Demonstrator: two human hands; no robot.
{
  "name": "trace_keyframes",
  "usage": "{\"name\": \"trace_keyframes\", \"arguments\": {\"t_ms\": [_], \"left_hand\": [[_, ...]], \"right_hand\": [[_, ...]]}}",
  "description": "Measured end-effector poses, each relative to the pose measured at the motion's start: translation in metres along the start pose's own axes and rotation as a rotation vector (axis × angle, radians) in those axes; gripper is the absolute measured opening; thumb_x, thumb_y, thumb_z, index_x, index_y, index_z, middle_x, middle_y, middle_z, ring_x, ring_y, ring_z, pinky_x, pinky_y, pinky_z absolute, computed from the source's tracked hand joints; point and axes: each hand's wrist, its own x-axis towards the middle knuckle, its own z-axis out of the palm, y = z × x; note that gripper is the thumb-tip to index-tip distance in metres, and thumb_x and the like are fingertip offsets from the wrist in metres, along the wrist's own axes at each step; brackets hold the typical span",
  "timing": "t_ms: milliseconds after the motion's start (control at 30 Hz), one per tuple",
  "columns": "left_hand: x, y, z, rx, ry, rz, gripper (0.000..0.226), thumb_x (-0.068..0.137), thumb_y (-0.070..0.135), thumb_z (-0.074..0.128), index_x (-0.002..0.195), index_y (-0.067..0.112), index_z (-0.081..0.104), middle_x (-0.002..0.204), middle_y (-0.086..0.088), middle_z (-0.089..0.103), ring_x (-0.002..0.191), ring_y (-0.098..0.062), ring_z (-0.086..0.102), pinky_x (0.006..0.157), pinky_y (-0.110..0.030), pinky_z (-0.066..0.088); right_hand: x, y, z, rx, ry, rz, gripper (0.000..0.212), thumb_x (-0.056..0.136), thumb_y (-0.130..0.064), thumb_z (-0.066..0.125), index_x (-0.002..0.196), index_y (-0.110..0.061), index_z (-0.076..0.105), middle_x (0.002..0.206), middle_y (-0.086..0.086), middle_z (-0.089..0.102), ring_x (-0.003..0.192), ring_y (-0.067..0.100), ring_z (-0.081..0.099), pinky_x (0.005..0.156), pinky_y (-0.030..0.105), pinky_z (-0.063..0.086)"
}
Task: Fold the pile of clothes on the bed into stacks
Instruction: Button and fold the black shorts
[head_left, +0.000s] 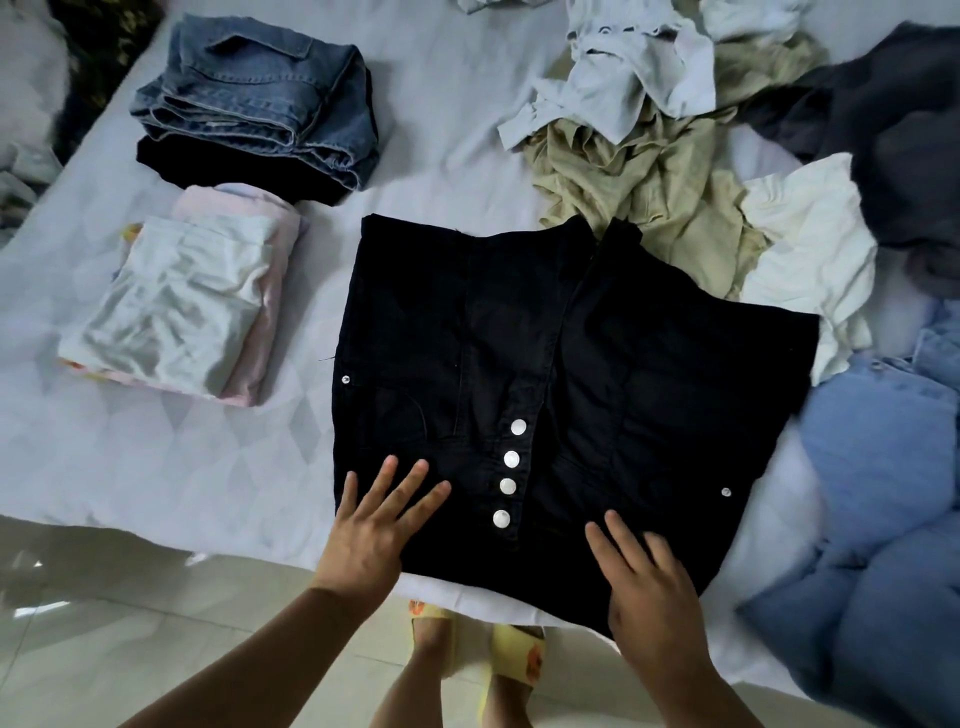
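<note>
Black shorts (597, 364) with several white buttons lie spread flat at the near edge of the bed (441, 156), waistband toward me. My left hand (374, 525) rests flat on the waistband's left part, fingers spread. My right hand (649, 587) lies flat on the waistband's right part, fingers apart. Neither hand grips the cloth. At the back left stands a stack of folded blue jeans (260, 98) on a black garment. In front of it sits a stack of folded pale tops (182, 306).
An unfolded pile fills the right: a khaki garment (649, 192), a pale blue shirt (623, 73), a white top (810, 260), a dark grey garment (909, 135) and light blue denim (883, 519). The tiled floor (104, 623) and my feet in yellow sandals (514, 649) lie below.
</note>
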Motion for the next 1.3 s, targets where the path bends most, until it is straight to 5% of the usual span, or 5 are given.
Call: {"name": "trace_keyframes", "arguments": {"t_ms": [167, 300, 600, 1067, 1300], "left_hand": [[0.0, -0.001, -0.023, -0.048, -0.166, 0.064, 0.076, 0.063, 0.007, 0.063, 0.133, 0.029, 0.042, 0.13, -0.005, 0.059, 0.119, -0.038, 0.054, 0.09, -0.058, 0.048], [0.01, 0.016, -0.04, -0.127, -0.237, 0.064, 0.062, 0.087, 0.063, 0.035, 0.136, 0.026, 0.046, 0.146, -0.004, 0.041, 0.137, -0.025, 0.03, 0.11, -0.052, 0.017], [0.175, 0.066, -0.044, -0.021, -0.176, -0.004, 0.059, 0.102, 0.035, 0.016, 0.147, 0.016, -0.017, 0.153, 0.001, -0.026, 0.142, -0.018, -0.022, 0.118, -0.038, -0.006], [0.327, 0.032, -0.044, -0.239, -0.207, 0.087, 0.081, 0.089, 0.027, 0.058, 0.15, 0.032, 0.004, 0.159, -0.003, -0.001, 0.146, -0.021, -0.007, 0.117, -0.045, -0.006], [0.345, 0.033, -0.045, -0.201, -0.118, 0.021, 0.075, 0.089, 0.04, 0.058, 0.149, 0.023, 0.016, 0.139, -0.008, 0.042, 0.122, -0.027, 0.047, 0.1, -0.035, 0.034]], "right_hand": [[0.0, -0.002, -0.023, 0.028, -0.158, -0.007, 0.049, 0.067, -0.017, 0.04, 0.104, -0.014, 0.072, 0.108, 0.008, 0.068, 0.076, 0.027, 0.06, 0.054, 0.036, 0.051], [0.022, -0.007, -0.043, 0.08, -0.151, 0.085, 0.062, 0.089, -0.06, 0.032, 0.113, -0.017, 0.069, 0.11, 0.003, 0.067, 0.091, 0.026, 0.06, 0.075, 0.04, 0.046], [0.169, 0.01, -0.049, -0.012, -0.121, 0.148, 0.064, 0.094, -0.035, 0.049, 0.149, -0.016, 0.023, 0.157, 0.016, 0.01, 0.143, 0.037, 0.011, 0.112, 0.052, 0.018], [0.268, 0.084, -0.044, 0.171, -0.247, 0.47, 0.069, 0.097, -0.051, 0.031, 0.151, -0.021, 0.001, 0.159, 0.007, -0.002, 0.145, 0.028, -0.005, 0.113, 0.055, -0.002], [0.287, 0.074, -0.041, 0.118, -0.148, 0.42, 0.069, 0.087, -0.037, 0.056, 0.144, -0.018, 0.023, 0.142, 0.008, 0.035, 0.134, 0.027, 0.028, 0.11, 0.048, 0.015]]}}
